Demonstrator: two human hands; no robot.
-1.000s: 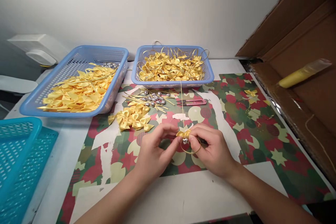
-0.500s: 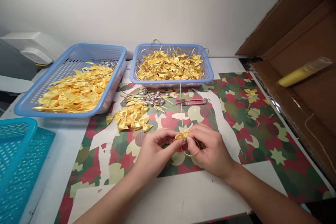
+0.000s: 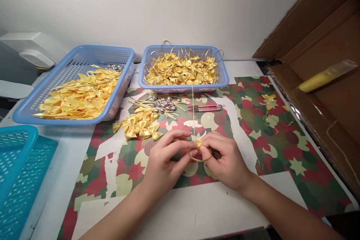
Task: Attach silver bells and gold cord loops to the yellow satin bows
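Note:
My left hand [image 3: 165, 161] and my right hand [image 3: 225, 159] meet over the patterned paper, fingers pinched on one small yellow bow [image 3: 198, 143] with a gold cord loop [image 3: 196, 156] under it. A thin gold cord [image 3: 193, 112] runs from the bow up toward the far basket. Just left of my hands lies a small pile of yellow bows [image 3: 140, 126]. Beyond it are silver bells [image 3: 164, 104] and gold cord pieces.
A blue basket [image 3: 118, 54] of yellow bows stands at the left and a smaller blue basket [image 3: 222, 73] of finished bows at the back. Red snips [image 3: 204, 108] lie near it. Turquoise baskets [image 3: 17, 165] sit bottom left, a cardboard box [image 3: 323, 45] and yellow roll [image 3: 320, 78] at right.
The bow has turned between my fingers and the gold loop has swung left, now lying under both thumbs. My hands stayed in nearly the same place.

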